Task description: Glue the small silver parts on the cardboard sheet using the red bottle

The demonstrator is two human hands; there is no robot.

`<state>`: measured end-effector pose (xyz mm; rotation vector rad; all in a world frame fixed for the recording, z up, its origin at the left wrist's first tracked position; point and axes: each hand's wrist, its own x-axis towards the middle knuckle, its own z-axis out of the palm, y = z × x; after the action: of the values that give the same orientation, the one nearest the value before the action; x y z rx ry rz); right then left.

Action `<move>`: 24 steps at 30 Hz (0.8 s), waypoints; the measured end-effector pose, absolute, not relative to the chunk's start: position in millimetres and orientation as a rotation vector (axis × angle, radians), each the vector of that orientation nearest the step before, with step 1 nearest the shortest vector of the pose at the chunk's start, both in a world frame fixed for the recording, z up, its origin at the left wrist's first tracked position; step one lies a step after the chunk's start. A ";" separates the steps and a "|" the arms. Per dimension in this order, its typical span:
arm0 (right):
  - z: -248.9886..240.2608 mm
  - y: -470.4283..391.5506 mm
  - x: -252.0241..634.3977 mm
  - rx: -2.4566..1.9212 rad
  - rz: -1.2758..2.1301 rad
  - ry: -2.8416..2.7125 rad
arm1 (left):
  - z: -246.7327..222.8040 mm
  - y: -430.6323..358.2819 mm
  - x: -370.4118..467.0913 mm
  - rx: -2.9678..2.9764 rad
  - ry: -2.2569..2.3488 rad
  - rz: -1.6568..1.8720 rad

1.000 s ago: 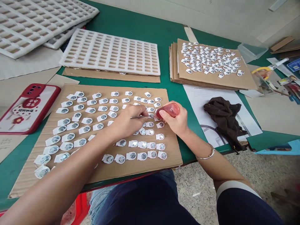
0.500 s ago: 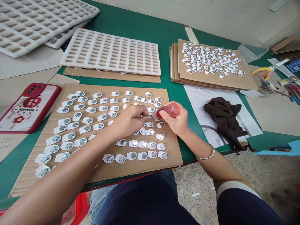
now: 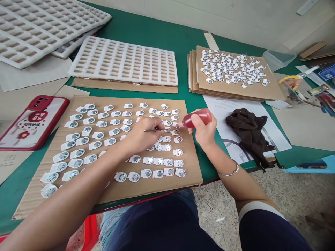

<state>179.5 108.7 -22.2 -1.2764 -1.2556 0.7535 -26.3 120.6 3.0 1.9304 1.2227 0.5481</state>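
My left hand (image 3: 146, 134) is closed on thin metal tweezers (image 3: 153, 130), whose tip is at a small round metal part (image 3: 168, 129) on the cardboard sheet (image 3: 104, 191). Rows of similar round parts with white tabs cover the sheet. In my right hand (image 3: 205, 129) is a red squeeze bottle (image 3: 197, 118), tilted with its nozzle pointing left and down, close above the parts near the sheet's right edge. Whether the nozzle touches a part, I cannot tell.
A white grid tray (image 3: 125, 61) lies behind the sheet. Stacked cardboard (image 3: 272, 85) bearing more parts is at the back right. A dark cloth (image 3: 246, 129) rests on paper at right; a red phone (image 3: 34, 122) lies left. Scissors (image 3: 290, 81) are farther right.
My right hand and the red bottle have moved slightly right and up, away from the tweezers, and the bottle's nozzle now shows. My left hand has stayed nearly still.
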 end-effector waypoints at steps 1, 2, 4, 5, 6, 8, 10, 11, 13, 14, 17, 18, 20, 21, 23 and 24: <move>-22.5 112.4 182.6 -1.247 0.805 -1.176 | 6.4 119.0 -25.5 1.895 1.226 0.551; -22.3 116.3 185.8 -1.219 0.848 -1.107 | 11.5 117.1 -24.9 1.843 1.229 0.552; -20.6 123.4 191.9 -1.177 0.923 -1.001 | 26.0 114.3 -24.8 1.729 1.247 0.557; -19.4 126.2 194.7 -1.160 0.963 -0.957 | 34.5 114.6 -25.5 1.683 1.264 0.567; -18.1 128.3 197.3 -1.142 1.011 -0.920 | 42.9 116.9 -26.8 1.668 1.297 0.579; -15.5 130.7 201.4 -1.098 1.121 -0.857 | 55.8 129.5 -30.5 1.713 1.362 0.587; -12.8 130.7 203.8 -1.055 1.227 -0.799 | 59.0 152.7 -34.7 1.785 1.436 0.556; -11.3 130.2 204.4 -1.036 1.267 -0.770 | 56.3 167.3 -36.6 1.818 1.460 0.550; -7.8 128.8 205.3 -0.995 1.317 -0.718 | 44.0 198.6 -39.3 1.835 1.478 0.627; -5.9 128.1 205.7 -0.971 1.326 -0.697 | 35.6 213.6 -40.0 1.823 1.459 0.695; -0.1 126.3 207.8 -0.878 1.339 -0.660 | 9.4 247.8 -39.4 1.743 1.419 0.761; 1.6 125.9 208.9 -0.847 1.345 -0.650 | 2.2 254.2 -38.7 1.745 1.417 0.756; 4.3 125.3 211.3 -0.798 1.368 -0.633 | -8.2 260.3 -37.7 1.744 1.403 0.742; 5.2 125.1 212.6 -0.781 1.379 -0.623 | -11.4 260.8 -37.7 1.742 1.399 0.737; 6.0 125.0 214.8 -0.769 1.404 -0.604 | -14.6 259.3 -38.6 1.729 1.395 0.729; 6.0 125.1 215.6 -0.771 1.421 -0.597 | -15.2 258.3 -39.3 1.718 1.399 0.725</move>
<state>215.6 125.1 6.0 -0.7711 -0.5972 1.4208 -39.3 258.3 -15.2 1.7181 1.3988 0.7253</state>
